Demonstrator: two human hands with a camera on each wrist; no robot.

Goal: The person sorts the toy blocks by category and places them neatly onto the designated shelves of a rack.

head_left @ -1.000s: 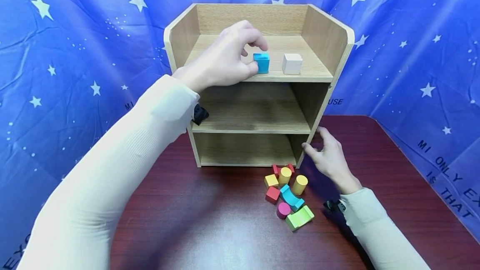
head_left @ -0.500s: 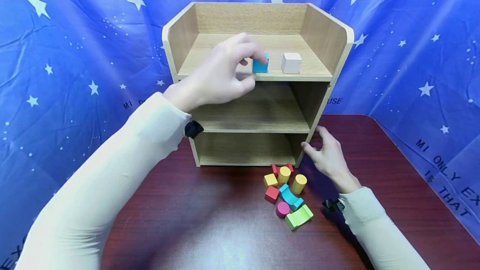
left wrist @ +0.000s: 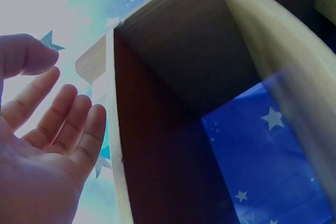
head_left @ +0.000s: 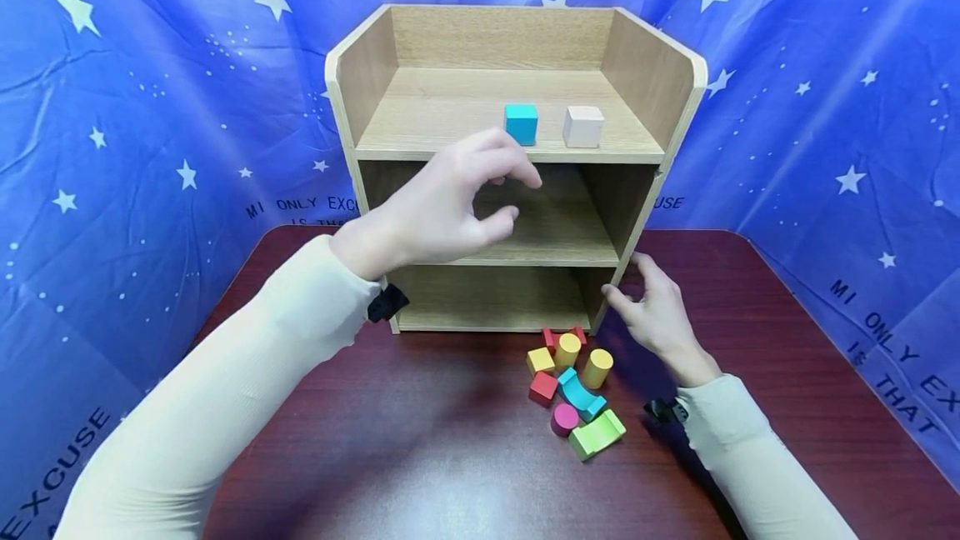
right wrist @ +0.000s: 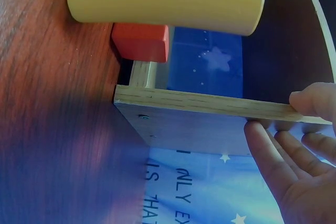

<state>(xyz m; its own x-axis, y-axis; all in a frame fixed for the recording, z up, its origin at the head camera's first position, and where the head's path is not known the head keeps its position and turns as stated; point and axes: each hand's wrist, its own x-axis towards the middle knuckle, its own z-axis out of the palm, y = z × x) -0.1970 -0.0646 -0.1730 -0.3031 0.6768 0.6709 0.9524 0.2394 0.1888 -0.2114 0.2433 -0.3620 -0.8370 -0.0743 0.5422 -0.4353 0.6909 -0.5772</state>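
Note:
My left hand (head_left: 450, 202) hovers in front of the wooden shelf unit (head_left: 450, 98), level with the middle compartment. Its thumb and fingers are apart, with nothing between them, as the left wrist view also shows. Above it, a blue cube (head_left: 521, 125) and a white cube (head_left: 583, 127) stand side by side with a gap, near the top board's front edge. My right hand (head_left: 663, 319) grips the unit's right side panel low down. In the right wrist view the thumb lies on one face of the panel (right wrist: 205, 102) and the fingers on the other.
Several loose blocks lie before the unit's lower right corner: yellow cylinders (head_left: 597, 368), a yellow cube (head_left: 540, 361), a red cube (head_left: 543, 388), a blue arch (head_left: 581, 394), a magenta cylinder (head_left: 565, 420) and a green curved block (head_left: 597, 435). A starry blue cloth (head_left: 795, 107) surrounds the table.
My left hand has let go of the blue cube and moved down and away from it. The cube stays on the top board. My right hand keeps its place.

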